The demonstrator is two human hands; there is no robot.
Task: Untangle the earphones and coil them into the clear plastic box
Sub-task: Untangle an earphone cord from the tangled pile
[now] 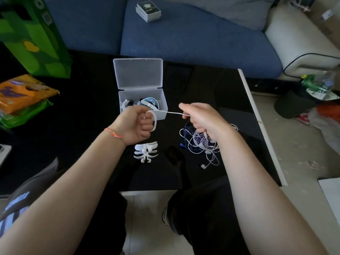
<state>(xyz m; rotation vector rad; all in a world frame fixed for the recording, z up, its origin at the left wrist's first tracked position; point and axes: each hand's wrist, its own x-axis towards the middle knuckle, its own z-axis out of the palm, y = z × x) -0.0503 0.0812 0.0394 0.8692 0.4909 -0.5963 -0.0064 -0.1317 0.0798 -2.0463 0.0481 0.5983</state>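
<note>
A white earphone cable [173, 113] runs taut between the two hands, just in front of the clear plastic box [161, 115]. At its left end the cable is looped around the curled fingers [147, 126] of the left hand [137, 125], which is closed into a fist with the loop hanging over the knuckles. At its right end the cable is pinched by the right hand [200, 118], whose fingers are bent in on it; whether the lower fingers also hold other cords cannot be told.

Below and behind the right hand, a tangle of earphones [199, 144] lies on the black table [82, 126], with white, pale purple and dark blue cords knotted together and a white earbud [203, 166] trailing out toward the near edge. The box stands open on the table, its lid [138, 73] tilted up behind it, and it already holds coiled earphones [150, 102] in light blue and white.

Near the left wrist, a white ribbed cable winder [146, 151] lies flat on the table, well apart from the tangle. The left wrist wears a thin orange and pink bracelet [113, 133].

At the left of the table sit an orange snack packet [20, 92] and a tall green carton [35, 37]. Beyond the table is a blue sofa [193, 39] with a small grey box [148, 11] on its seat.
</note>
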